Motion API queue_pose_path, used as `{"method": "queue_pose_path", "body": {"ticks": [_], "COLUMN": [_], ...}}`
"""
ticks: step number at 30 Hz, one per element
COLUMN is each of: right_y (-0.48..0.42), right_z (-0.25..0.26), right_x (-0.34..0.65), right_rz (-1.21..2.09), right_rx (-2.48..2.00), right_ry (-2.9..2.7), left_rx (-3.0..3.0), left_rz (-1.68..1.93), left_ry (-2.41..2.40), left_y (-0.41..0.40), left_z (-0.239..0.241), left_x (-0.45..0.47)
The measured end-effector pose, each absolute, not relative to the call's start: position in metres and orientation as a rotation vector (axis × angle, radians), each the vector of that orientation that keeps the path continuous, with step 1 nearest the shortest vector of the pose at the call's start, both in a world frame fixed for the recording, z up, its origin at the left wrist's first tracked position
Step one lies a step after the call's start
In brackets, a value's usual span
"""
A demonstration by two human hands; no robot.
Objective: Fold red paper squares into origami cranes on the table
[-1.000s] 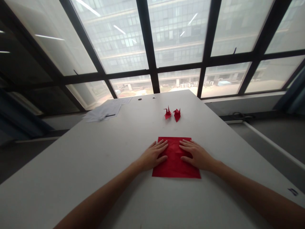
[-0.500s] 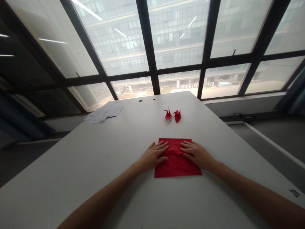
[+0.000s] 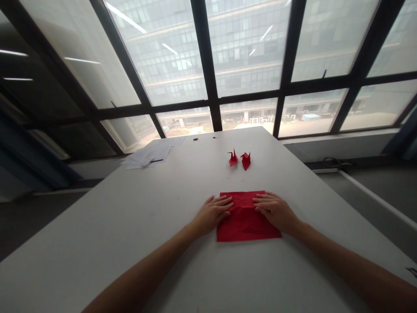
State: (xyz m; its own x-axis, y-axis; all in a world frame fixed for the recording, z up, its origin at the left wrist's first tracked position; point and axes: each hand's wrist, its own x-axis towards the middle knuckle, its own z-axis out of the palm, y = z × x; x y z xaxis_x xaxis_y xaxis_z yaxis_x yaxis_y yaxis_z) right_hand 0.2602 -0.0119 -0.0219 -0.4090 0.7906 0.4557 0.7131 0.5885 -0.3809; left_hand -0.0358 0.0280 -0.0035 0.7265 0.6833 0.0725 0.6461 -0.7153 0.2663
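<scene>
A red sheet of paper (image 3: 246,225) with faint creases lies flat on the white table in front of me. My left hand (image 3: 214,213) rests open on its left side, fingers stretched toward the middle. On the opposite side my right hand (image 3: 273,209) lies open too, its fingertips on the upper right part of the paper. Beyond the sheet stand two folded red paper cranes, a left crane (image 3: 233,159) and a right crane (image 3: 246,161), close beside each other and apart from my hands.
White paper sheets (image 3: 146,155) lie spread at the table's far left, with a dark pen (image 3: 157,161) on them. The white table (image 3: 146,208) narrows toward large windows. A dark small mark or object (image 3: 412,272) is at the right edge.
The whole view has shifted slightly, so things appear a little further right. Both hands remain flat on the red paper; the right fingers lie slightly closer together.
</scene>
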Motion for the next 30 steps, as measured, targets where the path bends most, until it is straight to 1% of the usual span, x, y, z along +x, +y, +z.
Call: {"method": "queue_pose_path", "body": {"ticks": [5, 11, 19, 30], "right_y": [-0.008, -0.005, -0.003, -0.004], "right_z": [-0.028, -0.029, -0.029, -0.028], "right_x": [0.264, 0.268, 0.268, 0.266], "right_rz": [0.162, 0.167, 0.2, 0.22], "right_rx": [-1.158, -1.124, -1.171, -1.235], "right_ry": [-2.186, -2.212, -2.179, -2.131], "left_rx": [2.763, 2.778, 2.664, 2.689], "left_rz": [0.349, 0.454, 0.477, 0.56], "left_ry": [1.048, 0.92, 0.949, 0.94], "left_y": [0.03, 0.035, 0.039, 0.04], "left_z": [-0.007, -0.008, -0.012, -0.012], "left_x": [-0.04, -0.043, -0.041, -0.043]}}
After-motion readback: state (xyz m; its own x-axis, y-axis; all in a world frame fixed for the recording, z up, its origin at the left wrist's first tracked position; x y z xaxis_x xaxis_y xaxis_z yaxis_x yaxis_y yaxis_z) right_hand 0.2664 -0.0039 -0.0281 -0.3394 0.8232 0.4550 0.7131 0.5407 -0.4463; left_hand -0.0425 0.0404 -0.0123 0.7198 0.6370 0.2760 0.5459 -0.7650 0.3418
